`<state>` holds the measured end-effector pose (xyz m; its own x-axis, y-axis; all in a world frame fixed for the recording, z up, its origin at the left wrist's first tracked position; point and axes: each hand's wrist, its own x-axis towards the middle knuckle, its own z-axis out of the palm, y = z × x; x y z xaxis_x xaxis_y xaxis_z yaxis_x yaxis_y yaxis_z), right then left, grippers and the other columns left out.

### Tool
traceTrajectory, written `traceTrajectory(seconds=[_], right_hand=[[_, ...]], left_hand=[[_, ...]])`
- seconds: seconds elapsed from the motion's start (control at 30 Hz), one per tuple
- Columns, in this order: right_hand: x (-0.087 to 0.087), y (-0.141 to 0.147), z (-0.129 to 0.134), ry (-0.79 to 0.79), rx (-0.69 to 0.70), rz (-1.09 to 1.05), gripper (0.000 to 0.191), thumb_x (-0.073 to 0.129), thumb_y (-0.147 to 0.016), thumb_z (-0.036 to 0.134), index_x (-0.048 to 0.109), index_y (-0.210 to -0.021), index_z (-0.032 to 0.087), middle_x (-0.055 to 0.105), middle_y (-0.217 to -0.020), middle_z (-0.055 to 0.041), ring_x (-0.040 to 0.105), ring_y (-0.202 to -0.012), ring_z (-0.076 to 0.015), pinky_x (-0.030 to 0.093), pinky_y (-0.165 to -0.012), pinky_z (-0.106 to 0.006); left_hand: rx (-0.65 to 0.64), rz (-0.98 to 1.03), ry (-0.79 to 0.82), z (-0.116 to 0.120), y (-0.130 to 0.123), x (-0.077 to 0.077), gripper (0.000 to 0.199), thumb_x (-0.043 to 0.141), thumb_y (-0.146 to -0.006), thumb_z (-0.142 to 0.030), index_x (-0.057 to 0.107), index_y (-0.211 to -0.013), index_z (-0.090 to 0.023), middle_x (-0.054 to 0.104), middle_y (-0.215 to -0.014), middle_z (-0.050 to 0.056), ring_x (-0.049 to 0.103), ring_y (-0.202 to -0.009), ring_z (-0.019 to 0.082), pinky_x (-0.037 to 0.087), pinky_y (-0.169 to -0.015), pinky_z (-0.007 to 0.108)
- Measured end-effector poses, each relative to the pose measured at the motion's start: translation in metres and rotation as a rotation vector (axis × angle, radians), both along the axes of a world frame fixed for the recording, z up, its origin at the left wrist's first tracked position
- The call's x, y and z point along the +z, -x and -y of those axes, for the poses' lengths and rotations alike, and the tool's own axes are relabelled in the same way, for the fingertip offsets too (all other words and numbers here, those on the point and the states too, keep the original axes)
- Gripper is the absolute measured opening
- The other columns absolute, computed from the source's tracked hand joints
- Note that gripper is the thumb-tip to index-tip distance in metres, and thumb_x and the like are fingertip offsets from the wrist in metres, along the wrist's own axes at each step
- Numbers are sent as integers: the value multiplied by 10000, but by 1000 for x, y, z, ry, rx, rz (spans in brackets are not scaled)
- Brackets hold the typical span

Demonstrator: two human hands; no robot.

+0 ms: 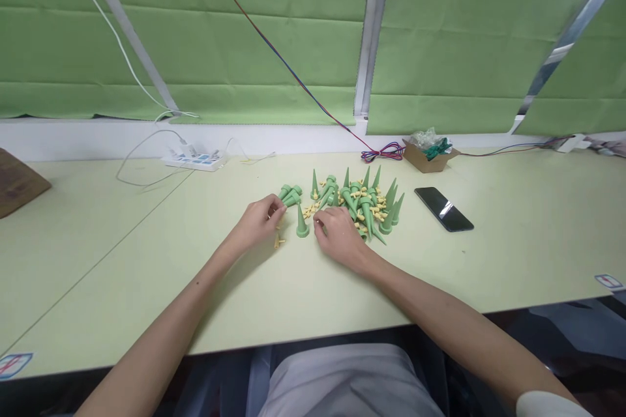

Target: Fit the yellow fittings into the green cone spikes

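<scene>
My left hand [261,220] is closed in a pinch beside a few green plastic cone spikes [292,198] lying on their sides. Whatever sits between its fingertips is too small to make out. Just below it, small yellow T-shaped plastic pieces [278,242] rest on the table. One green cone spike [302,221] stands upright on its flanged base between my hands. My right hand [339,234] has its fingers curled at the left front of a pile of green spikes [366,205] and yellow pieces [310,210]. Its fingertips are partly hidden, as is anything they hold.
Right of the pile lies a black phone [444,209]. Behind it a small cardboard box [426,159] holds plastic wrap and something green, beside coiled red-blue wire [384,152]. A white power strip [195,161] with cables stands at back left. A brown board [19,182] is far left.
</scene>
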<state>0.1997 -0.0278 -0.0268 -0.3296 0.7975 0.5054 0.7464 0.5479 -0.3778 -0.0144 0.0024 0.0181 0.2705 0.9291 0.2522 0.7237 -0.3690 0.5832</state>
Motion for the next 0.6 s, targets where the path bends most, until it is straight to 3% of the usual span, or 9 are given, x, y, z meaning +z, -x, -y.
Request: traceTrajectory(seconds=[0.3, 0.47, 0.6], right_hand=[[2, 3, 3, -57, 75, -229, 164, 500, -984, 149, 656, -936, 174, 724, -909, -61, 648, -863, -189, 425, -902, -341], [4, 5, 5, -60, 127, -316, 187, 496, -1008, 198, 654, -909, 178, 712, -867, -48, 633, -834, -178, 448, -880, -317], [6, 5, 7, -37, 154, -353, 225, 468, -1028, 245, 650, -911, 182, 712, -889, -57, 628, -833, -179, 459, -836, -304]], left_hand=[[-91, 442, 270, 16, -6, 22, 200, 651, -775, -368, 590, -707, -190, 522, -597, -2, 423, -517, 112, 366, -509, 255], [-162, 501, 356, 16, -6, 19, 204, 688, -784, -362, 609, -713, -189, 508, -591, -14, 417, -532, 107, 350, -510, 248], [-255, 480, 397, 19, -9, 16, 229, 709, -819, -395, 636, -785, -180, 587, -638, 4, 466, -552, 110, 384, -522, 246]])
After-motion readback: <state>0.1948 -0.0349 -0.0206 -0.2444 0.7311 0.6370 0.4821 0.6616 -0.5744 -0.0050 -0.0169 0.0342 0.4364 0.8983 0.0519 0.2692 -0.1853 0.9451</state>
